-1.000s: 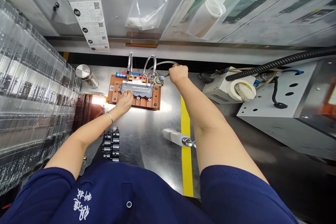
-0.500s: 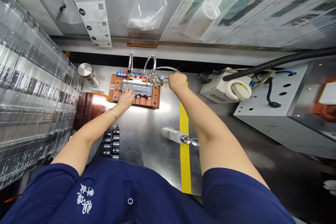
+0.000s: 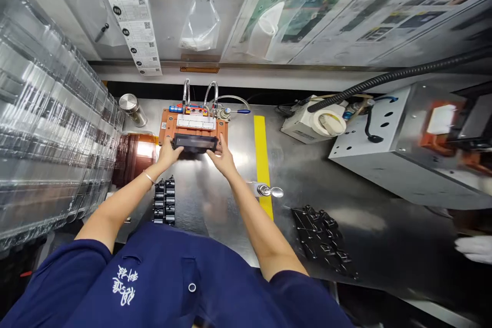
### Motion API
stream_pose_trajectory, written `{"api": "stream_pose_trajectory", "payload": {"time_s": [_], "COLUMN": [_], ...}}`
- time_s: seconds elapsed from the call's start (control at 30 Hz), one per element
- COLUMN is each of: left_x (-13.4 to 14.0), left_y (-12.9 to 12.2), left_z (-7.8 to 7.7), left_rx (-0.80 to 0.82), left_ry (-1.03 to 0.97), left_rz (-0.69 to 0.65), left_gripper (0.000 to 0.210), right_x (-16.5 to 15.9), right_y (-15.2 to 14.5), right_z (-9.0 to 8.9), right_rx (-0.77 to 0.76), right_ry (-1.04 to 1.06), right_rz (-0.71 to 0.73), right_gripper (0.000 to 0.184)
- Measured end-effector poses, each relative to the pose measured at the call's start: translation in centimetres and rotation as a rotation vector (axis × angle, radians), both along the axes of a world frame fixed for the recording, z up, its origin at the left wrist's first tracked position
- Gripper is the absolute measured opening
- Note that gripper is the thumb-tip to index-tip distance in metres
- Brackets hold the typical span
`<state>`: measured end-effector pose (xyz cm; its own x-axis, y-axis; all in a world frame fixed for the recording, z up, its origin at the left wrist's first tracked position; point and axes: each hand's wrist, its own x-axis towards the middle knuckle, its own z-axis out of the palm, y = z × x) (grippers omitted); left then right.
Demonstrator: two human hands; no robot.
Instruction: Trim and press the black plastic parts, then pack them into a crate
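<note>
A dark rectangular plastic part (image 3: 195, 142) is held between my two hands at the front edge of the brown fixture block (image 3: 169, 122). My left hand (image 3: 168, 154) grips its left end, thumb along the near side. My right hand (image 3: 223, 157) grips its right end the same way. Behind the part, a white perforated plate (image 3: 196, 122) shows on the fixture, with bent metal hoses (image 3: 212, 93) rising at the back. To the right of these is a lever with a blue handle (image 3: 243, 111).
Black moulded parts (image 3: 164, 202) stand in rows near my body; more black parts (image 3: 325, 241) lie at right. A metal-topped dispenser (image 3: 269, 190) stands by the yellow tape (image 3: 261, 148). Clear plastic trays (image 3: 57, 113) are stacked left, beside a steel canister (image 3: 132, 109). A machine (image 3: 388, 143) occupies the right.
My right hand has left the lever and moved left to the part's right end. The part has come off the fixture toward me, uncovering the white plate. The camera view has shifted.
</note>
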<state>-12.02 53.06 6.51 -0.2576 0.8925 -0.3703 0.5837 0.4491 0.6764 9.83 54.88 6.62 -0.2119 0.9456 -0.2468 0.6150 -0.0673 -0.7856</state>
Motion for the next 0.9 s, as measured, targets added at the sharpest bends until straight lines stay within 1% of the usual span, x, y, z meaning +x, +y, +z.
{"api": "stream_pose_trajectory", "payload": {"time_s": [0.03, 0.1, 0.17, 0.2, 0.27, 0.33, 0.37, 0.4, 0.43, 0.5, 0.53, 0.57, 0.6, 0.63, 0.67, 0.7, 0.77, 0.8, 0.87, 0.9], "left_x": [-0.4, -1.6, -2.9, -3.6, -4.7, -5.3, -5.4, -5.5, -5.4, -5.5, -5.8, -6.3, -7.1, -8.3, -9.7, -11.4, -15.2, -17.2, -20.8, -22.3], "left_y": [-2.1, -6.3, -9.8, -11.2, -13.1, -14.2, -14.7, -15.1, -15.5, -16.5, -16.9, -17.4, -17.8, -18.2, -18.5, -18.8, -19.3, -19.5, -19.9, -19.9], "left_z": [0.5, 1.6, 3.0, 3.7, 5.2, 6.5, 7.1, 7.5, 8.0, 9.0, 9.7, 10.6, 11.8, 13.3, 15.2, 17.4, 22.4, 25.0, 29.6, 31.4], "left_rx": [0.072, 0.28, 0.509, 0.615, 0.796, 0.936, 0.987, 1.028, 1.058, 1.098, 1.099, 1.081, 1.047, 1.003, 0.962, 0.927, 0.907, 0.903, 0.876, 0.837], "left_ry": [-0.046, -0.067, -0.003, 0.046, 0.141, 0.229, 0.271, 0.312, 0.349, 0.393, 0.402, 0.409, 0.421, 0.447, 0.49, 0.548, 0.683, 0.748, 0.87, 0.924], "left_rz": [-0.023, -0.112, -0.237, -0.292, -0.369, -0.416, -0.436, -0.453, -0.469, -0.493, -0.5, -0.503, -0.501, -0.482, -0.44, -0.38, -0.185, -0.079, 0.114, 0.176], "left_gripper": [0.053, 0.051, 0.04, 0.037, 0.037, 0.038, 0.037, 0.037, 0.036, 0.034, 0.034, 0.035, 0.035, 0.035, 0.035, 0.036, 0.041, 0.047, 0.062, 0.067], "right_x": [0.1, 0.3, 0.0, -0.4, -1.8, -4.0, -5.2, -6.4, -7.5, -9.0, -9.3, -9.2, -8.9, -8.4, -7.8, -7.2, -6.3, -6.0, -5.7, -5.8], "right_y": [-1.5, -4.1, -5.9, -6.5, -7.7, -9.3, -10.3, -11.5, -12.8, -15.2, -16.0, -16.5, -16.6, -16.4, -15.9, -15.2, -14.1, -13.8, -13.8, -14.1], "right_z": [0.5, 1.8, 3.4, 4.3, 6.3, 8.3, 9.3, 10.2, 11.1, 12.6, 13.0, 13.3, 13.4, 13.2, 12.9, 12.5, 11.2, 10.6, 9.3, 8.8], "right_rx": [-0.023, -0.007, 0.049, 0.065, 0.035, -0.043, -0.075, -0.099, -0.12, -0.205, -0.278, -0.359, -0.432, -0.48, -0.495, -0.483, -0.427, -0.404, -0.398, -0.409], "right_ry": [0.072, 0.155, 0.129, 0.069, -0.129, -0.325, -0.367, -0.346, -0.264, 0.052, 0.236, 0.401, 0.527, 0.605, 0.637, 0.632, 0.559, 0.517, 0.451, 0.43], "right_rz": [-0.042, -0.068, -0.017, 0.01, 0.047, 0.088, 0.137, 0.216, 0.311, 0.514, 0.584, 0.617, 0.606, 0.561, 0.49, 0.399, 0.222, 0.157, 0.099, 0.1], "right_gripper": [0.084, 0.07, 0.051, 0.045, 0.04, 0.036, 0.034, 0.032, 0.03, 0.033, 0.038, 0.044, 0.049, 0.052, 0.052, 0.051, 0.051, 0.052, 0.056, 0.057]}}
